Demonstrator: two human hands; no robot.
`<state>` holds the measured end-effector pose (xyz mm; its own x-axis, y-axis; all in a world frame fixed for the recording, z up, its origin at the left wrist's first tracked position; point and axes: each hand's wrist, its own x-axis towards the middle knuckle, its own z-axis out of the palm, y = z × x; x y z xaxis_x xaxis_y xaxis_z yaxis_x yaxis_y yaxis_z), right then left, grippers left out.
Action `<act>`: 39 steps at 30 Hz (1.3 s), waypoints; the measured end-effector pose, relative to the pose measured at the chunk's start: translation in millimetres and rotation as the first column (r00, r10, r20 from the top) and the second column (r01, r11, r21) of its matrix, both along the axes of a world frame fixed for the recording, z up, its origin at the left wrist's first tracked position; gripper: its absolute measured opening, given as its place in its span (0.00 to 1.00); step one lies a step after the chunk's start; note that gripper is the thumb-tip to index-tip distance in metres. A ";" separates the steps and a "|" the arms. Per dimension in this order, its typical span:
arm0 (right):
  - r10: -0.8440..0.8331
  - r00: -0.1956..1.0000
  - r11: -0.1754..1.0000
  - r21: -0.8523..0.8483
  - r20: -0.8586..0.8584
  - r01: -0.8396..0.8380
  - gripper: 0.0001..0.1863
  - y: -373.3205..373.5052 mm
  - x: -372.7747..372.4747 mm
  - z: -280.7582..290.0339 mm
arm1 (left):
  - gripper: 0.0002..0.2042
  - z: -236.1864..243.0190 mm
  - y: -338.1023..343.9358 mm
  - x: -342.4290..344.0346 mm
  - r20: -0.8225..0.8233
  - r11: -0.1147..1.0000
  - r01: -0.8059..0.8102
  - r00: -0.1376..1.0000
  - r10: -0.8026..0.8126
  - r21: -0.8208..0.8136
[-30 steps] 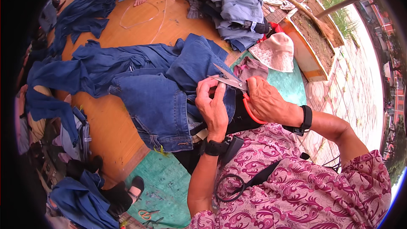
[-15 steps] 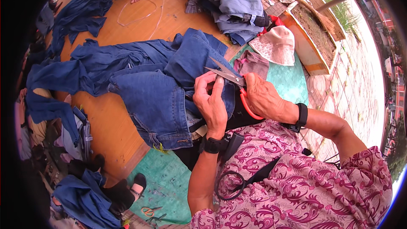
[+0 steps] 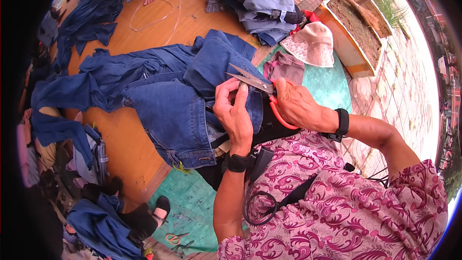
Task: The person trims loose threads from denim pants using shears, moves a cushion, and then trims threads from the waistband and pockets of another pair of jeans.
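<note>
Red-handled scissors (image 3: 260, 84) gripped in my right hand (image 3: 299, 107), blades right at my left hand (image 3: 237, 115), fingertips bunched, can't tell on what. Jeans (image 3: 166, 115) lie under that one, over the near edge of the board (image 3: 126, 139).

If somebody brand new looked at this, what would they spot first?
Probably the red-handled scissors near the middle, gripped in the right hand with their blades parted right by the left hand. Next might come the big spread of blue denim across the orange-brown wooden surface, left of the hands. The pink shirt with magenta swirls, at lower right, is eye-catching too.
</note>
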<state>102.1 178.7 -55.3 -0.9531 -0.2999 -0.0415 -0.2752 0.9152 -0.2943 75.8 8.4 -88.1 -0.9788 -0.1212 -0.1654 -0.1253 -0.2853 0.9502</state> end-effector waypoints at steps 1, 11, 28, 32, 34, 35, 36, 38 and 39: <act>-0.006 1.000 1.000 0.024 0.025 0.006 0.17 -0.3 0.0 2.1 | 0.09 0.1 -0.3 0.1 -0.001 1.000 0.003 1.000 -0.003 -0.002; -0.170 0.953 0.840 -0.469 0.252 0.273 0.18 9.8 1.0 6.7 | 0.07 3.9 -2.5 1.1 -0.023 0.998 0.027 0.999 -0.026 0.049; -0.230 0.904 0.598 -0.681 0.359 0.423 0.10 1.7 -24.5 8.5 | 0.06 0.6 -4.7 -2.5 -0.250 0.966 -0.204 0.955 0.160 -0.158; -0.205 0.888 0.568 -0.688 0.412 0.451 0.10 15.5 -20.5 20.5 | 0.06 1.9 6.9 -4.4 -0.225 0.987 -0.131 0.969 0.107 -0.092; -0.223 0.888 0.547 -0.703 0.402 0.455 0.12 -2.5 -20.0 29.4 | 0.06 -3.9 -5.2 -2.1 -0.198 0.985 -0.109 0.977 0.080 -0.137; -0.164 0.880 0.583 -0.676 0.446 0.451 0.12 -0.7 -23.2 37.4 | 0.05 -3.7 -11.2 -2.4 -0.198 0.978 -0.089 0.979 0.051 -0.188; -0.200 0.866 0.544 -0.684 0.457 0.486 0.12 -4.1 -19.6 41.0 | 0.04 -9.0 -5.4 -0.7 -0.058 1.000 -0.025 0.998 0.025 0.015; -0.096 0.902 0.556 -0.729 0.420 0.398 0.12 -1.6 -19.5 42.2 | 0.05 -6.5 -9.1 1.4 -0.028 0.999 0.003 1.000 -0.002 0.035; -0.080 0.906 0.610 -0.699 0.415 0.374 0.12 1.9 -18.2 42.4 | 0.05 -2.9 -10.6 2.1 -0.010 0.999 0.007 1.000 -0.006 0.046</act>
